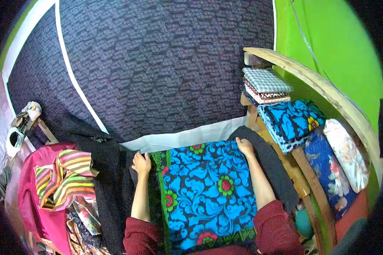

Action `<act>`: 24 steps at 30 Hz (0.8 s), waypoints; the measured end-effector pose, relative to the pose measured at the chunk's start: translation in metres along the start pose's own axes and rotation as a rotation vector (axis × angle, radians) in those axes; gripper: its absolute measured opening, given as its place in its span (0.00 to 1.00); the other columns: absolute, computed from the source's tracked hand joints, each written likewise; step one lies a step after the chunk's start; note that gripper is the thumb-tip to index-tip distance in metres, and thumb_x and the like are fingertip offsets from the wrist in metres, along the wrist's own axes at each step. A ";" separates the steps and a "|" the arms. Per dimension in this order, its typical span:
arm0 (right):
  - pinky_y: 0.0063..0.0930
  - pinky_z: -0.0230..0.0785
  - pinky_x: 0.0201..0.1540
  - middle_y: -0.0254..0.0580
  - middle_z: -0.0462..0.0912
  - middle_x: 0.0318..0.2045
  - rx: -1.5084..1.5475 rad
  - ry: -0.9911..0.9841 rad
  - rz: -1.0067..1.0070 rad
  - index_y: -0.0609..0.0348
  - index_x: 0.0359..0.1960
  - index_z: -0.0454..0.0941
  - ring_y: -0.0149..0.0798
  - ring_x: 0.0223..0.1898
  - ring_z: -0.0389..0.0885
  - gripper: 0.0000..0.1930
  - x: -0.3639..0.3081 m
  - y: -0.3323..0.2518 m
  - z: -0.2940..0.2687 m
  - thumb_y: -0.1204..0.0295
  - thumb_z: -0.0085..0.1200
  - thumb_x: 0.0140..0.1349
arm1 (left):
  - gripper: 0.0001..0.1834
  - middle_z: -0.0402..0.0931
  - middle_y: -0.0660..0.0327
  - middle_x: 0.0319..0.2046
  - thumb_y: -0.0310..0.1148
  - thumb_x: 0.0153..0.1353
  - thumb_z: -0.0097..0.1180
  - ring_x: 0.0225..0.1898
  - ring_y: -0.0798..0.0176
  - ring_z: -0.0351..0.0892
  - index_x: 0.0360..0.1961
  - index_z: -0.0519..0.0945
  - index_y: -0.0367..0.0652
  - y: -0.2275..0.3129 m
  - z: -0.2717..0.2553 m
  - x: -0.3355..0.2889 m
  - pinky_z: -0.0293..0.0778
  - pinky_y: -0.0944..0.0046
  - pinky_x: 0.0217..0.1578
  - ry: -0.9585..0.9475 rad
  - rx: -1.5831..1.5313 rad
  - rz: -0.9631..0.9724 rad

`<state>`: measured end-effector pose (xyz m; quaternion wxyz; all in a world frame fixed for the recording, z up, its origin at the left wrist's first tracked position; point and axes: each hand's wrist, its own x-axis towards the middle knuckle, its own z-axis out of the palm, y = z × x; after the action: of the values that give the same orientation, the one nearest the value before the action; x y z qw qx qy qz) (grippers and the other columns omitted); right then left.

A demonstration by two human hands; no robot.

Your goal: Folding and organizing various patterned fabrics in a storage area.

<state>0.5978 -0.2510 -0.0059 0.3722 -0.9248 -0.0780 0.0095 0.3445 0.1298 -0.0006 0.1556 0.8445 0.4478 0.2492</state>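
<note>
Your left hand (141, 163) grips the blue floral cloth (205, 193) at its 11 o'clock corner, your right hand (245, 147) at 1 o'clock. It lies toward 6 o'clock; tension both corners evenly.

Free room spans above the blue floral cloth (200, 180), between the left hand (141, 163) and right hand (244, 146). Left, striped fabric (68, 178) heaps up; right, a wooden rail (294, 175) obstructs.
</note>
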 end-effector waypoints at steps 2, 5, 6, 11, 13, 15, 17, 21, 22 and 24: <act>0.43 0.64 0.49 0.64 0.76 0.38 -0.004 0.005 0.093 0.67 0.32 0.77 0.58 0.45 0.74 0.29 0.013 0.007 -0.002 0.47 0.41 0.56 | 0.27 0.65 0.54 0.53 0.52 0.58 0.43 0.55 0.50 0.63 0.50 0.70 0.43 0.005 0.004 0.013 0.59 0.42 0.50 -0.089 0.096 -0.113; 0.43 0.64 0.49 0.64 0.76 0.37 -0.086 -0.224 0.032 0.66 0.30 0.78 0.58 0.46 0.73 0.31 0.039 0.015 -0.006 0.44 0.42 0.54 | 0.31 0.69 0.51 0.50 0.57 0.54 0.46 0.52 0.47 0.66 0.48 0.71 0.42 0.008 0.006 0.029 0.59 0.42 0.50 -0.124 0.143 -0.088; 0.38 0.68 0.41 0.57 0.80 0.30 -0.127 -0.243 -0.032 0.66 0.24 0.78 0.49 0.38 0.79 0.28 0.042 0.014 -0.003 0.47 0.47 0.54 | 0.33 0.70 0.51 0.48 0.59 0.53 0.48 0.50 0.47 0.68 0.48 0.71 0.42 0.000 0.011 0.036 0.61 0.43 0.49 -0.118 0.120 -0.079; 0.23 0.64 0.28 0.36 0.75 0.19 0.327 -0.258 -0.099 0.66 0.20 0.75 0.25 0.24 0.70 0.17 0.045 0.015 0.004 0.61 0.56 0.53 | 0.27 0.71 0.55 0.44 0.55 0.52 0.53 0.48 0.49 0.69 0.42 0.76 0.43 -0.030 0.030 0.052 0.63 0.47 0.46 -0.157 0.047 0.073; 0.26 0.65 0.31 0.38 0.77 0.26 0.440 -0.158 -0.060 0.65 0.29 0.75 0.29 0.28 0.72 0.17 0.046 0.029 0.007 0.60 0.57 0.52 | 0.23 0.71 0.55 0.42 0.51 0.52 0.54 0.47 0.50 0.69 0.41 0.77 0.44 -0.024 0.040 0.051 0.63 0.48 0.46 -0.132 0.014 0.144; 0.26 0.65 0.41 0.44 0.76 0.37 0.510 -0.218 -0.004 0.64 0.42 0.72 0.33 0.38 0.72 0.21 0.045 0.027 0.007 0.60 0.57 0.53 | 0.19 0.70 0.57 0.40 0.45 0.52 0.57 0.47 0.52 0.68 0.39 0.76 0.43 -0.030 0.046 0.049 0.64 0.52 0.45 -0.013 -0.215 0.204; 0.26 0.60 0.52 0.48 0.73 0.47 0.645 -0.343 0.107 0.61 0.52 0.67 0.37 0.50 0.68 0.26 0.020 -0.019 0.002 0.60 0.56 0.54 | 0.14 0.70 0.56 0.40 0.39 0.53 0.58 0.46 0.53 0.68 0.34 0.74 0.40 -0.054 0.033 0.046 0.63 0.55 0.45 0.082 -0.319 0.273; 0.26 0.56 0.55 0.42 0.71 0.52 0.729 -0.446 -0.139 0.59 0.55 0.68 0.35 0.55 0.65 0.21 0.040 -0.002 -0.003 0.68 0.48 0.60 | 0.09 0.71 0.62 0.26 0.29 0.55 0.56 0.31 0.69 0.67 0.27 0.69 0.36 -0.029 0.035 0.046 0.65 0.69 0.37 0.020 -0.786 0.349; 0.23 0.57 0.54 0.39 0.74 0.49 0.795 -0.361 -0.172 0.60 0.52 0.71 0.33 0.51 0.68 0.17 0.048 0.014 -0.009 0.72 0.46 0.60 | 0.09 0.69 0.63 0.25 0.29 0.55 0.56 0.30 0.71 0.65 0.26 0.69 0.36 -0.021 0.036 0.044 0.65 0.70 0.36 0.064 -0.789 0.340; 0.20 0.59 0.51 0.36 0.76 0.46 0.923 -0.319 -0.077 0.60 0.49 0.73 0.30 0.46 0.71 0.16 0.045 0.007 -0.009 0.74 0.45 0.60 | 0.09 0.68 0.67 0.25 0.28 0.54 0.57 0.28 0.73 0.64 0.26 0.70 0.36 -0.036 0.014 0.038 0.64 0.72 0.33 0.144 -0.686 0.311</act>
<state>0.6440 -0.2555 -0.0024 0.7268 -0.6467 -0.1559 0.1710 0.3458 0.1813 -0.0190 0.3576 0.7815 0.2147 0.4640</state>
